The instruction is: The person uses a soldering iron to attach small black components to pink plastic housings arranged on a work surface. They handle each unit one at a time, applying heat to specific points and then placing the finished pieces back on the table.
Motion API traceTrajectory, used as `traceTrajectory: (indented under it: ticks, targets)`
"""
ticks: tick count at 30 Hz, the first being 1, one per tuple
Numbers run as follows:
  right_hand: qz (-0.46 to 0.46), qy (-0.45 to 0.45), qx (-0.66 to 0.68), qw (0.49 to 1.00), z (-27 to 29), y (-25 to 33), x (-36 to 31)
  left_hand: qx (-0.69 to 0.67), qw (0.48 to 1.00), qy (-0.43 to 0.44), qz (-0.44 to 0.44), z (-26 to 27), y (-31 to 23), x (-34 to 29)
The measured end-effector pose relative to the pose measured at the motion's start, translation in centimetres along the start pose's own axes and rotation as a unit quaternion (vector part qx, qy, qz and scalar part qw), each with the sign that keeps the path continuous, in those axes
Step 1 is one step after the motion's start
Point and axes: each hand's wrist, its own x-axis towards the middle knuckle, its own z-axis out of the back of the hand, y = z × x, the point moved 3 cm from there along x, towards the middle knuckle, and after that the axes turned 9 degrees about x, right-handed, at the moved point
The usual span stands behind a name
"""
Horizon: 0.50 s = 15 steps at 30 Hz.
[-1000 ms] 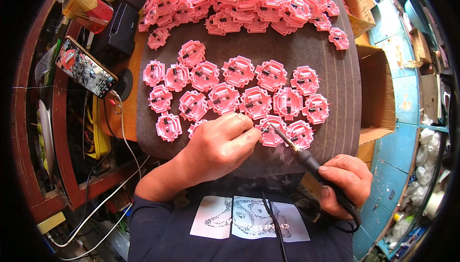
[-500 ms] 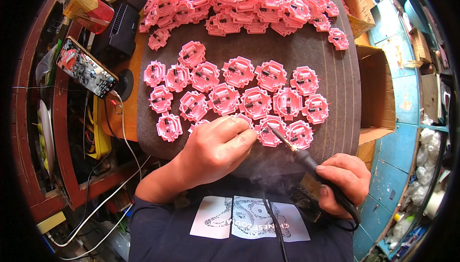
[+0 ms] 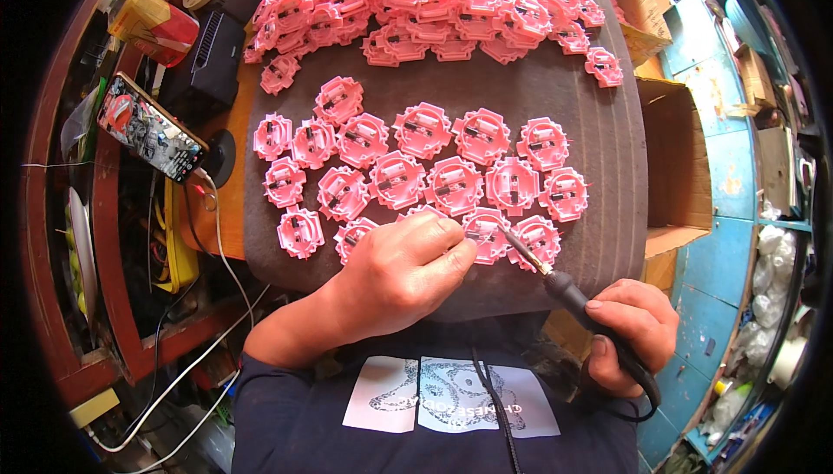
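Note:
My right hand [image 3: 638, 331] grips the black handle of a soldering iron [image 3: 566, 292]. Its metal tip points up and left, at the right side of a round pink plastic housing [image 3: 482, 229] in the nearest row. Just left of that housing my left hand [image 3: 403, 261] is closed, thumb and fingers pressed together; whatever they pinch is too small or hidden to make out. Another pink housing [image 3: 536, 240] lies under the iron's shaft, while one more [image 3: 356, 235] is partly covered by my left hand. Small black and pale parts sit inside the housings.
Several more housings lie in loose rows, and a big pink heap [image 3: 434, 6] covers the far end of the dark board [image 3: 607, 240]. A phone [image 3: 152, 127] and a bottle [image 3: 152, 27] stand left, with a white cable [image 3: 230, 257]. An open cardboard box [image 3: 677, 153] is at right.
The iron and my right hand have shifted slightly right, its tip moving from the housing's middle to its right side. My left hand has moved slightly right. Smoke seen earlier has thinned.

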Motion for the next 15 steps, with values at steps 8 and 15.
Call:
traceTrajectory:
  ticks: [8,15]
  targets:
    - [0.003,0.023,0.009,1.000,0.12,-0.05,0.47,0.010,1.000,0.013,0.003,-0.31,0.10,0.14]
    - [0.003,0.041,0.018,0.999,0.08,-0.16,0.75,0.010,1.000,0.016,0.005,-0.49,0.22,0.19]
